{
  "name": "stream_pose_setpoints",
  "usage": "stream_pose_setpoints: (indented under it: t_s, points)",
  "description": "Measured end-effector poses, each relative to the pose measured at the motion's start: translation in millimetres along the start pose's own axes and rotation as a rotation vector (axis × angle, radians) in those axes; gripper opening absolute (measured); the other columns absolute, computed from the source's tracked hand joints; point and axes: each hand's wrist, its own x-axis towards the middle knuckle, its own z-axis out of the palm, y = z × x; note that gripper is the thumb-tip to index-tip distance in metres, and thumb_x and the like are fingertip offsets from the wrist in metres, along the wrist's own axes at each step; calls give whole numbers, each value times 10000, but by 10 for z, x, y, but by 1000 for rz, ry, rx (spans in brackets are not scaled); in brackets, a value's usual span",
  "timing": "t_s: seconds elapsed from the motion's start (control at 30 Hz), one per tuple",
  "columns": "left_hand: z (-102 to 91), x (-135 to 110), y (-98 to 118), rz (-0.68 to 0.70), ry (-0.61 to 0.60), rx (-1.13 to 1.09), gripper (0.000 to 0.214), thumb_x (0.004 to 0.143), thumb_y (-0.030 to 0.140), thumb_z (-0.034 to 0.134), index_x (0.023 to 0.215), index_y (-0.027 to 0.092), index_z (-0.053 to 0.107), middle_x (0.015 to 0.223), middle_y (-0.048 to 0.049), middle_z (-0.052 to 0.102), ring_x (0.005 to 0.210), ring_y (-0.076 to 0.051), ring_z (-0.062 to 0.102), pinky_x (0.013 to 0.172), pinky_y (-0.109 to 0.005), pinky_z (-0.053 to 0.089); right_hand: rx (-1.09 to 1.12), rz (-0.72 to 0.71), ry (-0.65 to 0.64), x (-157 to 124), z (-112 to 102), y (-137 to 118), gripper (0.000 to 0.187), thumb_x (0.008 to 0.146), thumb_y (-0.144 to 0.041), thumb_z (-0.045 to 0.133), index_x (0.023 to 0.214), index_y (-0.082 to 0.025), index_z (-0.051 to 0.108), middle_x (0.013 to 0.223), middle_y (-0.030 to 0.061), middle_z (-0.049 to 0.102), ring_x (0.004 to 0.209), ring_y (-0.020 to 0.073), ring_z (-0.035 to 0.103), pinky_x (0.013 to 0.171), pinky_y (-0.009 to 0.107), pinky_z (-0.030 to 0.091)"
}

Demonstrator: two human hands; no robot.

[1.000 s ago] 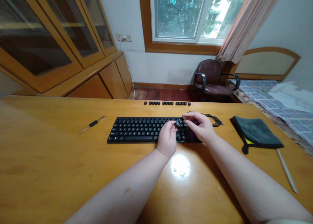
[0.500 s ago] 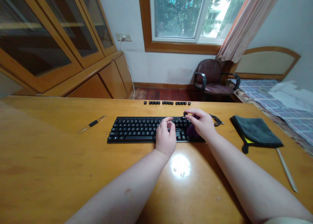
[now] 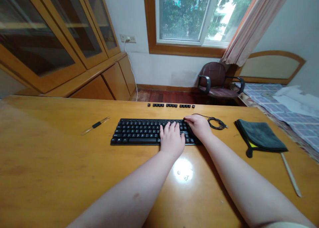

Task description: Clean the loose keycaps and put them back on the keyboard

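Note:
A black keyboard (image 3: 139, 131) lies in the middle of the wooden table (image 3: 62, 161). My left hand (image 3: 171, 138) rests on its right half, fingers stretched out flat over the keys and holding nothing. My right hand (image 3: 198, 126) sits on the keyboard's right end. Its fingers are curled together and point left onto the top rows, and whatever is under the palm is hidden. A row of loose black keycaps (image 3: 170, 105) is lined up beyond the keyboard. The keyboard's coiled cable (image 3: 216, 122) lies just right of my right hand.
A folded dark cloth (image 3: 260, 136) lies at the right, with a thin pale stick (image 3: 290, 173) near it. A clear strip with a black band (image 3: 95, 125) lies at the left. Behind the table are an armchair (image 3: 215, 80), glass-door cabinets (image 3: 50, 45) and a bed (image 3: 286, 105).
My left hand went from pinching a keycap to lying flat on the keys. My right hand lowered onto the keyboard's right end, and the purple thing seen under it no longer shows.

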Motion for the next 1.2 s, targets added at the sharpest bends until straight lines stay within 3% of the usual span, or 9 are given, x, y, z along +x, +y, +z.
stream_pose_setpoints:
  t_s: [0.2, 0.97, 1.2]
  points:
    - [-21, 11, 21, 2, -5, 9, 382, 814, 308, 501, 1167, 172, 555, 1292, -124, 520, 1245, -315, 375, 1079, -570, 140, -91, 0, -36, 22, 28, -23, 197, 829, -277, 553, 927, -249, 722, 926, 48, 722, 857, 216, 653, 774, 325, 501]
    - [-26, 3, 27, -16, -34, 62, 383, 846, 351, 448, 1182, 192, 542, 1312, -86, 504, 1267, -280, 353, 1102, -529, 129, -149, -28, -66, 1, 44, -42, 257, 856, -226, 473, 928, -197, 718, 956, 43, 717, 879, 207, 639, 814, 312, 490]
    - [-22, 0, 15, -10, -40, 72, 379, 847, 350, 441, 1178, 193, 542, 1322, -86, 494, 1276, -279, 341, 1103, -531, 131, -163, -75, -99, -28, 8, -73, 313, 775, -135, 470, 972, -189, 708, 1052, 44, 686, 937, 199, 616, 881, 310, 465]
